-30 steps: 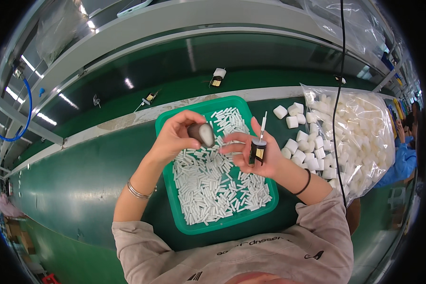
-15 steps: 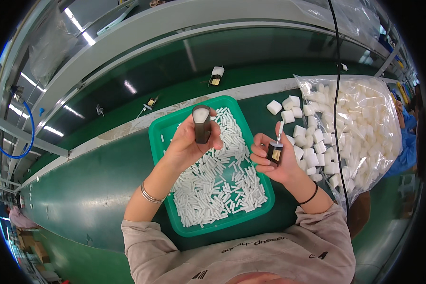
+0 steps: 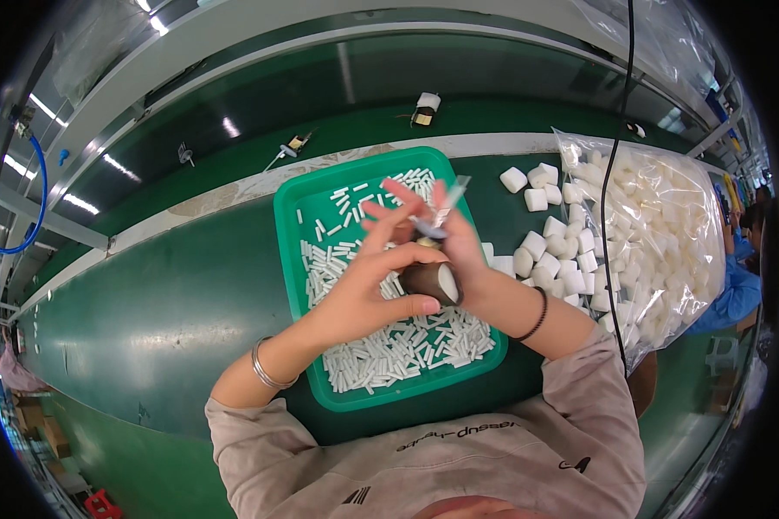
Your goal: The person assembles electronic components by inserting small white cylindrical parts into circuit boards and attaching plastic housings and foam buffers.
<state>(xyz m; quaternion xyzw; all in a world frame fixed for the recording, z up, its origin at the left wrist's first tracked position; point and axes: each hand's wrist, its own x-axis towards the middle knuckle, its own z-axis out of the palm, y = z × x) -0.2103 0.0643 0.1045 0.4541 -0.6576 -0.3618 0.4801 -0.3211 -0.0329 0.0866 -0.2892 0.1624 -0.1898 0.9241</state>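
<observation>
My two hands meet above a green tray (image 3: 296, 259) filled with several short white tubes (image 3: 389, 350). My left hand (image 3: 363, 290), a metal bracelet on its wrist, is closed around a dark cylinder with a white end (image 3: 434, 281). My right hand (image 3: 466, 255), a black band on its wrist, pinches a small dark part with a thin pale stick (image 3: 446, 208) pointing up and away. The small part sits right above the cylinder. Whether the two touch is hidden by my fingers.
A clear plastic bag (image 3: 666, 233) full of white blocks lies to the right, with loose white blocks (image 3: 537, 186) spilled beside the tray. A black cable (image 3: 610, 173) hangs across the bag. Small parts (image 3: 424, 108) lie on the far green belt. A person in blue (image 3: 736, 294) is at the right edge.
My left hand, earlier raised apart with the cylinder, has come down and right to meet my right hand. Both hands now work close together over the tray's middle.
</observation>
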